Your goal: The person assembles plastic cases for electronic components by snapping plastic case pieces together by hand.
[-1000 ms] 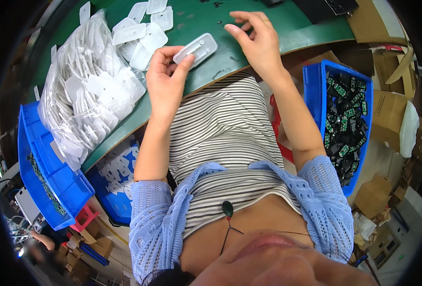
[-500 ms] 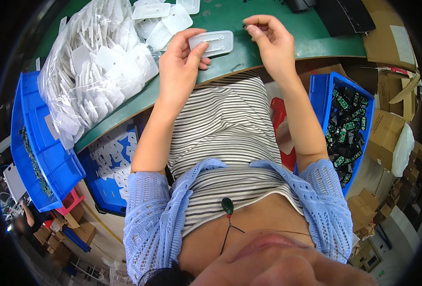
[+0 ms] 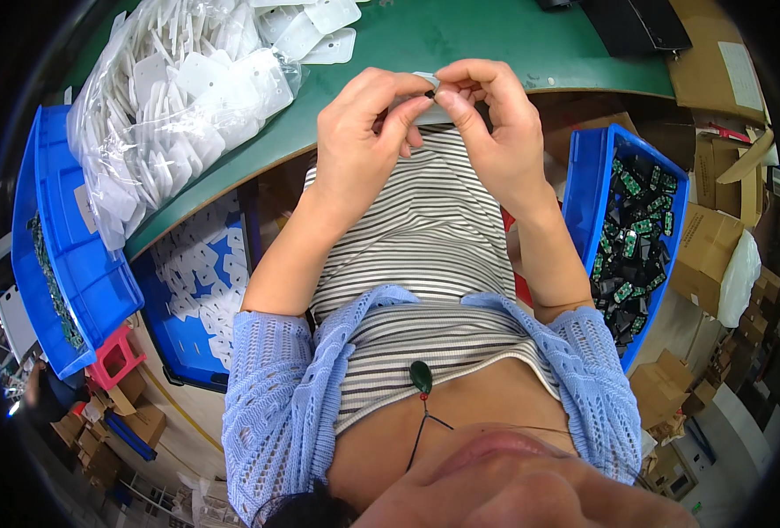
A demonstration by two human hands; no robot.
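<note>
Both hands meet in front of me at the table's near edge. My left hand point(image 3: 365, 123) is closed around a translucent white plastic cover point(image 3: 435, 115), mostly hidden by the fingers. My right hand point(image 3: 500, 114) is pinched, its thumb and forefinger over the same cover. A tiny black part point(image 3: 430, 94) shows between the fingertips of the two hands; its exact kind is too small to make out.
A clear bag of white plastic covers point(image 3: 170, 114) lies on the green table point(image 3: 460, 35) at left, loose covers point(image 3: 330, 44) beside it. A blue bin point(image 3: 614, 141) at right holds small circuit boards. Another blue bin point(image 3: 82, 264) and a tray of white pieces point(image 3: 174, 339) are at left.
My right hand has moved left and brought the black part to the cover. My left hand has shifted right and toward me with the cover, which is now largely covered by fingers.
</note>
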